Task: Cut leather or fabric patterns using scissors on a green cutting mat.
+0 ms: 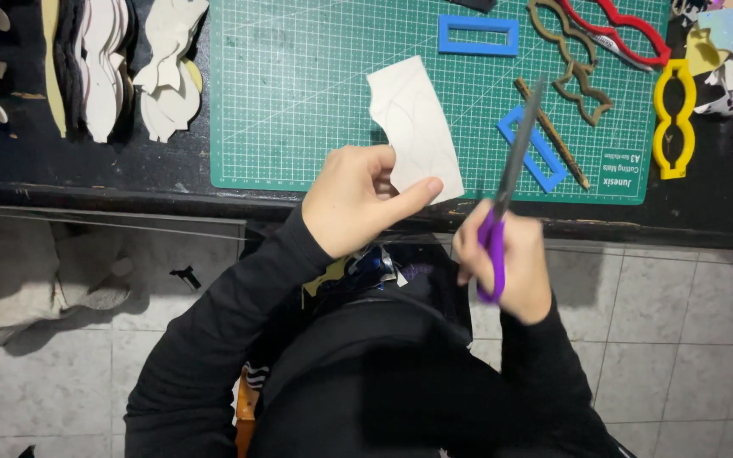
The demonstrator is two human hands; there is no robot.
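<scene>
My left hand (358,197) pinches the lower edge of a cream sheet of felt or card (413,123) with faint curved lines drawn on it, held up over the near edge of the green cutting mat (299,93). In my right hand (511,263) is a pair of purple-handled scissors (506,191), whose blades point up and away just right of the sheet, apart from it. The blades look closed and blurred.
On the mat lie two blue rectangular frames (478,36), a brown wavy template (574,68), a red one (625,30) and a wooden stick (551,131). A yellow template (674,119) lies to the right. Stacks of cut shapes (129,64) lie at left. Tiled floor lies below the table edge.
</scene>
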